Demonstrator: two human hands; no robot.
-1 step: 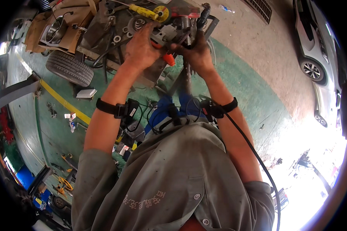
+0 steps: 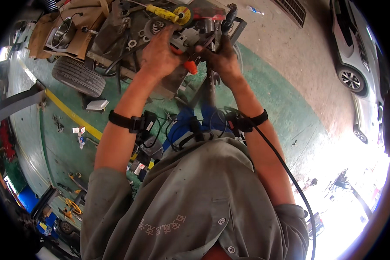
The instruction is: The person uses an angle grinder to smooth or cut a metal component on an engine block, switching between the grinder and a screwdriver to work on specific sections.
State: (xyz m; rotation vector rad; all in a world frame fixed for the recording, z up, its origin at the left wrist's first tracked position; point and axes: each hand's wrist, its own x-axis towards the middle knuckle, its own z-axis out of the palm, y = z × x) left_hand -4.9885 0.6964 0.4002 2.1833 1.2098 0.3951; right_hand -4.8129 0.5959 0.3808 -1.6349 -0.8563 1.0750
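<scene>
My left hand (image 2: 160, 54) is closed on a grey metal part (image 2: 186, 38) at the bench's near right corner. My right hand (image 2: 221, 60) is closed beside it, thumb inward, on a dark piece I cannot clearly make out. A bright orange piece (image 2: 190, 66) sticks out below them. Just beyond sit a yellow screwdriver-like tool (image 2: 160, 12), a round yellow disc (image 2: 183, 15), a red vise-like block (image 2: 208, 14) and a coiled spring (image 2: 157, 27).
The metal bench (image 2: 108, 41) holds washers and hoses. Left are a cardboard box with a steel bowl (image 2: 63, 34), a tyre (image 2: 78, 78) and a lift arm (image 2: 11, 106). A silver car (image 2: 362, 104) stands right, near a floor grate (image 2: 290, 8). Scattered parts lie lower left.
My right hand and thumb have shifted very slightly up and to the right. My left hand looks unmoved.
</scene>
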